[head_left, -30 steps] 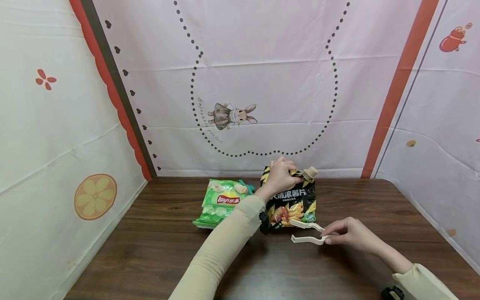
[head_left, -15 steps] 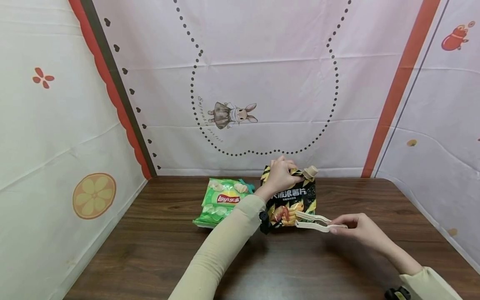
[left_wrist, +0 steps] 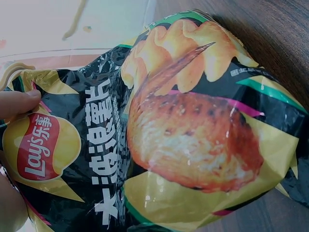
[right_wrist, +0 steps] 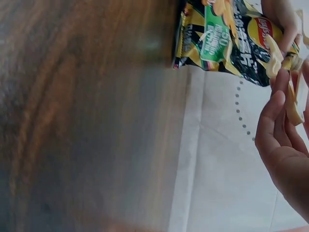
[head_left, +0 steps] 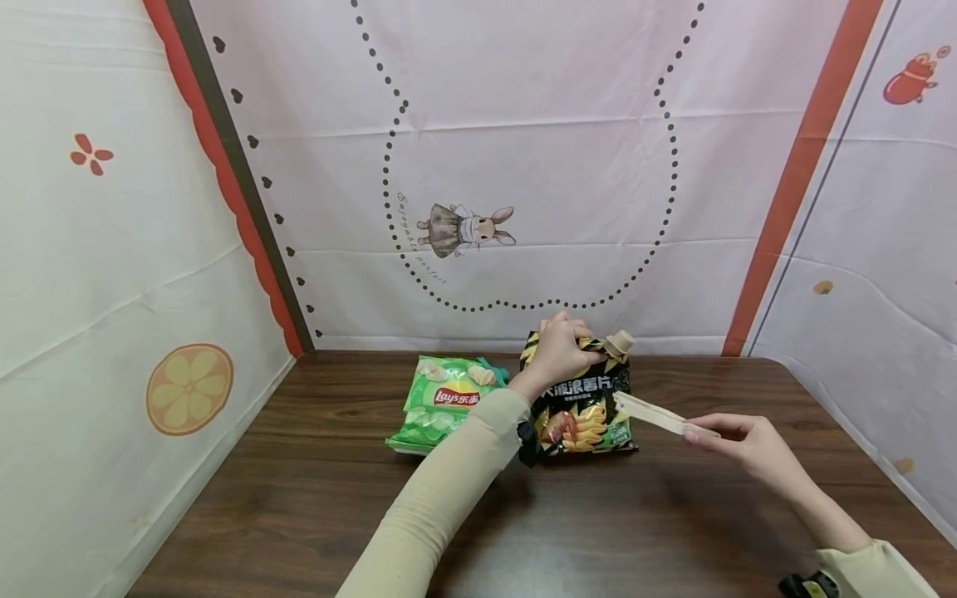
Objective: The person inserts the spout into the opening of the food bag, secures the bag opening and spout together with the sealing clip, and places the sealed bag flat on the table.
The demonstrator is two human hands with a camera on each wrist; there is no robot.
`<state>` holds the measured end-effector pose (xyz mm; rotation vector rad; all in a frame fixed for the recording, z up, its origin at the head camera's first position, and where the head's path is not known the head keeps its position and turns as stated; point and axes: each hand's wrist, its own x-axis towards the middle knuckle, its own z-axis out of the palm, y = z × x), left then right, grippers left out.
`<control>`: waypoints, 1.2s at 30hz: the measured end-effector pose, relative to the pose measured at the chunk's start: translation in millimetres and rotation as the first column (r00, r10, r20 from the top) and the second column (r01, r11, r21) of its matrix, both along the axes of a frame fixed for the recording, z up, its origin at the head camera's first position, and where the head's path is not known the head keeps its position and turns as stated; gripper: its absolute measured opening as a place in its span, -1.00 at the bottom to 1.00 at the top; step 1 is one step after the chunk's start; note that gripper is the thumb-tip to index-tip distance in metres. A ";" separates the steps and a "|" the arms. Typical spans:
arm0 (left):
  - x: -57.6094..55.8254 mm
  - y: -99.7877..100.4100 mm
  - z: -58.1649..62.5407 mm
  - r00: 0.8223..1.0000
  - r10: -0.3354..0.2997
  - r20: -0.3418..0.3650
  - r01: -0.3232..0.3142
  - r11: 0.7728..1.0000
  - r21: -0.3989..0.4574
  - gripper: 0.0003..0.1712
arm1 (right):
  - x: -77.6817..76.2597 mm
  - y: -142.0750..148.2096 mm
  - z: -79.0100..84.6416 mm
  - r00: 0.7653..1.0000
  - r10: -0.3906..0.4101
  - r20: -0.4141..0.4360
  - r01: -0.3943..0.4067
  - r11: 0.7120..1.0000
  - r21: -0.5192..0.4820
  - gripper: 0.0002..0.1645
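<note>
My left hand (head_left: 561, 349) grips the folded top of a black and yellow potato chip bag (head_left: 579, 415), which leans back on the table. Its thumb (left_wrist: 21, 102) presses near the Lay's logo in the left wrist view. A cream cap-like spout (head_left: 619, 343) sticks out at the bag's upper right corner. Just right of the bag, my right hand (head_left: 740, 440) pinches one end of a long cream bag clip (head_left: 650, 413) with thumb and fingers. The clip's far end overlaps the bag's right side in the head view.
A green Lay's chip bag (head_left: 437, 407) lies left of the black one, with a teal clip (head_left: 493, 371) at its top corner. The brown wooden table (head_left: 299, 490) meets a printed cloth backdrop (head_left: 568, 166) at the back and sides.
The right hand has risen and moved back and right with the bag clip. The clip's two spread arms now appear lined up as one bar. The left hand stays on the bag.
</note>
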<state>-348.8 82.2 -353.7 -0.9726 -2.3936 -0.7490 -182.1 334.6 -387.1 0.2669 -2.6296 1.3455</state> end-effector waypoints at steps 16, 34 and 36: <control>0.1 0.0 0.0 0.999 -0.033 0.027 0.032 0.999 0.024 -0.80 | -11.0 15.1 6.8 0.994 -0.101 0.029 0.104 0.977 -0.187 -0.69; 1.2 -1.9 0.8 0.997 -0.064 0.048 0.062 0.997 0.044 -0.82 | -44.3 -13.3 8.6 0.995 -0.097 -0.001 0.095 0.978 -0.184 -0.60; 0.8 -2.2 0.5 0.996 -0.070 0.048 0.068 0.997 0.048 -0.82 | -47.0 -16.2 8.4 0.995 -0.098 0.002 0.096 0.977 -0.192 -0.58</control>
